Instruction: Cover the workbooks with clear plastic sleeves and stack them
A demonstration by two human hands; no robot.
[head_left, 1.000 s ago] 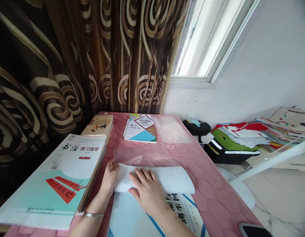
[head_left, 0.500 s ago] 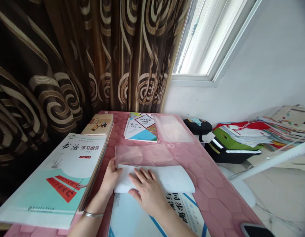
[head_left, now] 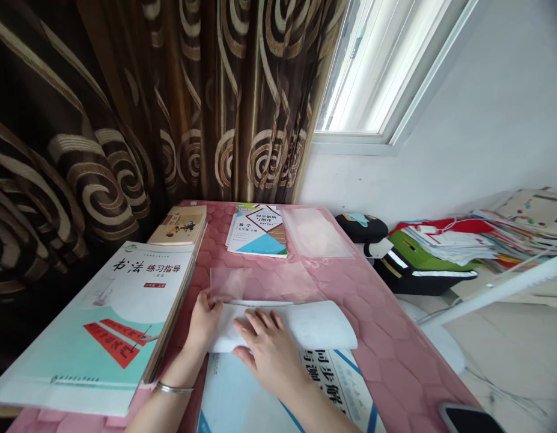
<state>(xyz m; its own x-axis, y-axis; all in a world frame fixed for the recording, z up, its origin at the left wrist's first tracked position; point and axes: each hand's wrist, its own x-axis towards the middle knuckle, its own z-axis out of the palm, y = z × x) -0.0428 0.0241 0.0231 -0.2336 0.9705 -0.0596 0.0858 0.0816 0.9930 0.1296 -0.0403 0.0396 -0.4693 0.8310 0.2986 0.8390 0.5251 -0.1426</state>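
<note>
My right hand [head_left: 267, 349] lies flat, fingers spread, on the white folded-back cover [head_left: 314, 325] of a large book [head_left: 242, 397] in front of me. My left hand [head_left: 201, 322] grips the left edge of that white cover together with a clear plastic book sleeve [head_left: 260, 282], which spreads away from me over the pink tabletop [head_left: 381, 355]. A thin bracelet sits on my left wrist.
A stack of large teal-and-white workbooks [head_left: 116, 325] lies at left, a brown book [head_left: 181, 225] behind it. A maths book [head_left: 258, 231] and another clear sleeve [head_left: 316, 231] lie at the back. A phone [head_left: 470, 418] is at lower right. A heap of bags and papers [head_left: 440, 252] is off the table's right.
The clear sleeve's near edge has shifted slightly against the white cover, and the view has tilted a little. Both hands stay in place.
</note>
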